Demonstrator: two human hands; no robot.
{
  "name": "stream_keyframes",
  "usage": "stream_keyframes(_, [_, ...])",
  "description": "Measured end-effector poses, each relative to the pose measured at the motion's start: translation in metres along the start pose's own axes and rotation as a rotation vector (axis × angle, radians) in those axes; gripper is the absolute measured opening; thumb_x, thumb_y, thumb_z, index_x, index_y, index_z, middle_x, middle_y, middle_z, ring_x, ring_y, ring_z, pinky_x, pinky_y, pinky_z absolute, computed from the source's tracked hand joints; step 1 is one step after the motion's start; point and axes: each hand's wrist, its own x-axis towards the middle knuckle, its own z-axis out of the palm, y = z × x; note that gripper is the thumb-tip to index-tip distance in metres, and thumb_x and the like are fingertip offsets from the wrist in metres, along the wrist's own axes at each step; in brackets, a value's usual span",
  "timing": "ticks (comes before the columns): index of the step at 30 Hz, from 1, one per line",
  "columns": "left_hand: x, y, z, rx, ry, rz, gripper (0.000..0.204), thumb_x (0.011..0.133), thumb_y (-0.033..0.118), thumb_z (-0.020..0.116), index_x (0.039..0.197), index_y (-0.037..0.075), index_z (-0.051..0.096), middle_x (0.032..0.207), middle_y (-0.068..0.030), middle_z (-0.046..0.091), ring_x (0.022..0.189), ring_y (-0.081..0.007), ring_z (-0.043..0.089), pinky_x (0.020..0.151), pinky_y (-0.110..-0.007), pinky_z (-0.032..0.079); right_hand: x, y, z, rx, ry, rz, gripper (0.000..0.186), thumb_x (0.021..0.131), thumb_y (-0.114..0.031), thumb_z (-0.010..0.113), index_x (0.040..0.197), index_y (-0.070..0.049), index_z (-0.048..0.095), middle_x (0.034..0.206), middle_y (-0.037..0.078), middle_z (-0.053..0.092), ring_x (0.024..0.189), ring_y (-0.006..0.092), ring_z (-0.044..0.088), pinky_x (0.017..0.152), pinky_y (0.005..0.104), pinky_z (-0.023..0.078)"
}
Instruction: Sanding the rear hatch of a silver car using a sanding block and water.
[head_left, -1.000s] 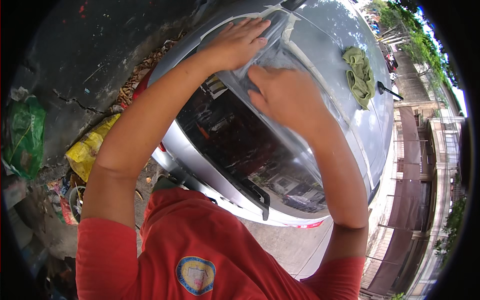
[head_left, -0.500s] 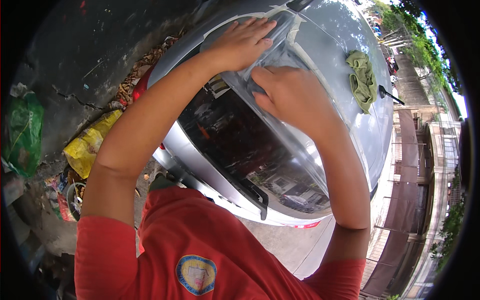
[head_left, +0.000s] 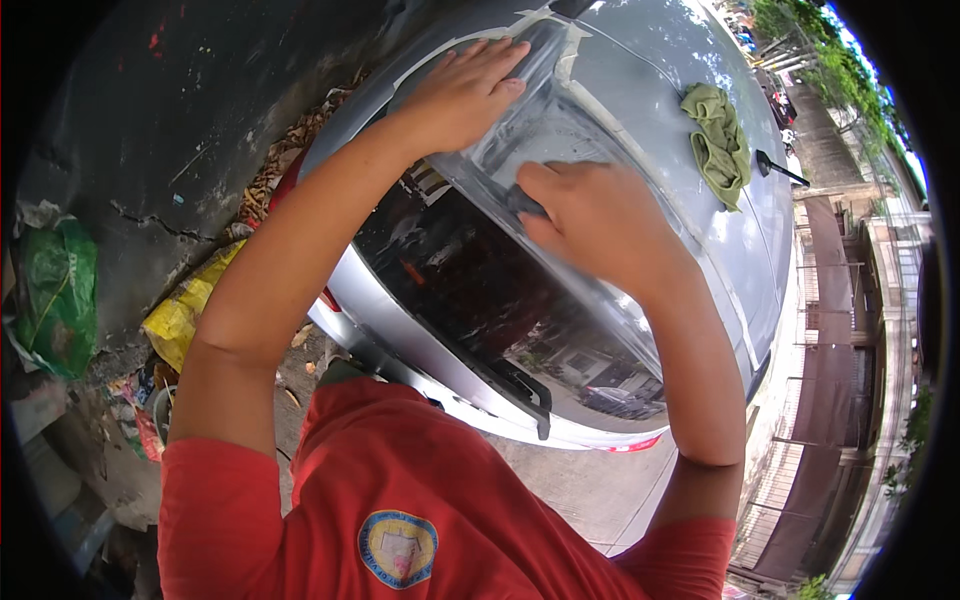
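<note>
My right hand (head_left: 600,215) is closed, pressing a small dark grey piece of sandpaper (head_left: 522,201) onto the car's rear spoiler panel (head_left: 560,135). Only part of that piece shows under the fingers. The panel looks dull and scuffed, with pale smears. My left hand (head_left: 463,95) lies flat with fingers stretched on the panel's far left part, holding nothing. Pale masking tape (head_left: 622,132) borders the panel along the silver roof. Below both hands is the dark rear window (head_left: 450,260), dusted with whitish marks.
A crumpled green cloth (head_left: 718,150) lies on the roof beside a short black antenna (head_left: 780,170). The rear wiper (head_left: 527,395) sits at the window's near edge. To the left stand a dark wall (head_left: 150,130), a green bag (head_left: 58,290) and a yellow sack (head_left: 185,310).
My right hand has slid slightly nearer and to the right along the panel, uncovering more of its scuffed surface. My left hand stays flat near the same spot. The view has shifted a little.
</note>
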Motion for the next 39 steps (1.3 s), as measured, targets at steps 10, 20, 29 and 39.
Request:
stream_keyframes(10, [-0.085,0.072,-0.075,0.147,-0.313,0.376,0.047,0.091,0.021,0.072,0.134,0.003,0.064,0.139,-0.0149,0.059,0.132,-0.0384,0.052,0.115,-0.051,0.039,-0.265,0.059,0.026,0.876,1.472,1.163,0.028,0.096,-0.022,0.071,0.115,-0.002,0.067,0.101,0.006,0.071,0.086,0.0134,0.066,0.079,0.0267,0.053])
stream_keyframes(20, [-0.123,0.181,0.032,0.037,-0.313,0.566,0.068,0.088,0.041,0.075,0.137,-0.003,0.057,0.133,-0.0188,0.055,0.126,-0.0374,0.052,0.113,-0.053,0.040,-0.395,0.057,0.089,1.039,1.973,1.371,0.034,0.097,-0.029,0.067,0.117,-0.002,0.068,0.107,0.010,0.071,0.098,0.0227,0.068,0.089,0.0353,0.055])
stream_keyframes(29, [-0.146,0.299,0.128,-0.073,-0.427,0.711,0.077,0.086,0.036,0.076,0.144,-0.008,0.051,0.148,-0.0208,0.048,0.137,-0.0355,0.044,0.121,-0.050,0.032,-0.374,0.052,0.086,1.019,2.093,1.312,0.035,0.096,-0.028,0.068,0.120,-0.003,0.066,0.104,0.008,0.069,0.092,0.0190,0.067,0.085,0.0326,0.055])
stream_keyframes(39, [-0.105,0.291,0.076,-0.075,-0.628,0.724,0.060,0.089,0.029,0.075,0.137,-0.002,0.058,0.137,-0.0162,0.058,0.125,-0.0330,0.055,0.109,-0.046,0.043,-0.361,0.041,0.073,1.031,2.118,1.287,0.028,0.096,-0.026,0.070,0.114,-0.005,0.064,0.097,0.004,0.067,0.084,0.0137,0.065,0.075,0.0288,0.055])
